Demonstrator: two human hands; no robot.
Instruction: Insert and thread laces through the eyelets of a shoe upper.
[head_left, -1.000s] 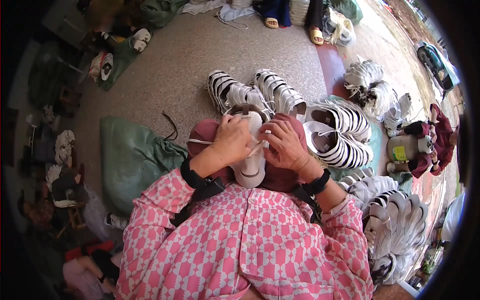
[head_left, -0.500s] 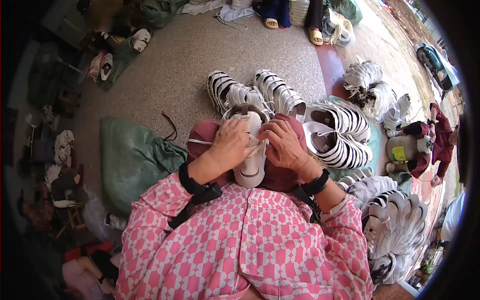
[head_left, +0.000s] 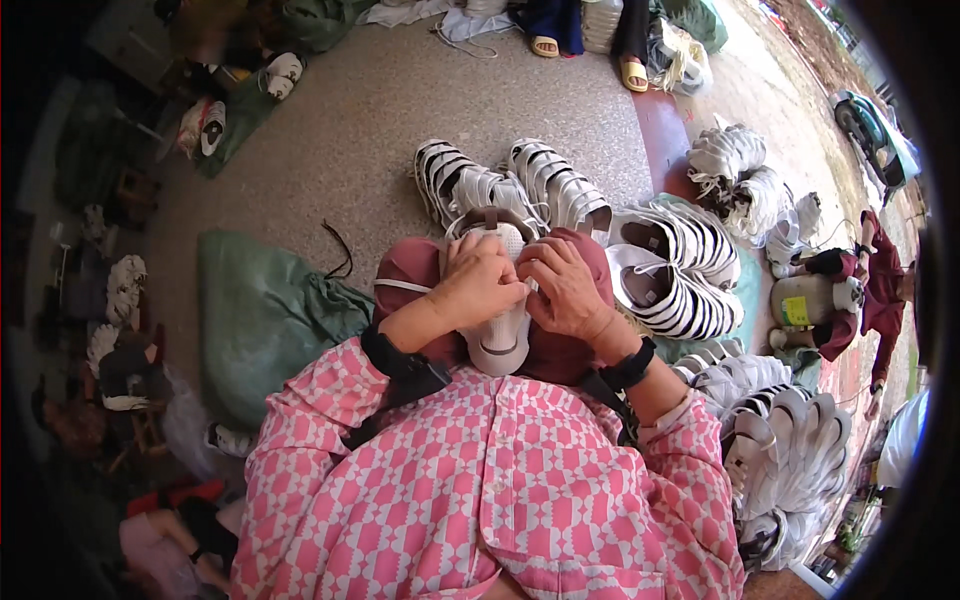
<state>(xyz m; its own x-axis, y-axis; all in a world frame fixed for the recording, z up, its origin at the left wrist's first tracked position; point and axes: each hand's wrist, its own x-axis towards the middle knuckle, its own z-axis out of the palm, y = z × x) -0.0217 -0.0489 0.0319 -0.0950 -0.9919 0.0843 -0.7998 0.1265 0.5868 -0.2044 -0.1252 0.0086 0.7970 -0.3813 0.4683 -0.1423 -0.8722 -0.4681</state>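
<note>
A pale shoe (head_left: 499,345) with a textured surface and a brownish band stands clamped between my knees, its rounded end toward me. Over its middle, my left hand (head_left: 476,280) is closed, thumb and fingertips pinched together on a thin white lace (head_left: 398,286), a stretch of which crosses my left thigh. Close by on the right side of the shoe, my right hand (head_left: 563,287) is curled, its fingertips closed on the lace too. Between the hands the lace is mostly hidden by fingers. Just beyond my knees sit white strappy shoes (head_left: 565,185) with dark gaps.
More striped white shoes (head_left: 690,265) crowd my right side, with stacked ones (head_left: 800,440) nearer. A green sack (head_left: 265,330) lies at my left. Bundles of white shoes (head_left: 727,150), a person's sandalled feet (head_left: 634,75) and a seated co-worker's dark red sleeve (head_left: 882,320) are farther off.
My left hand has turned and shifted slightly right, its fingertips now meeting near the right hand. The lace loop visible between the hands before is now covered. The shoe stays in place.
</note>
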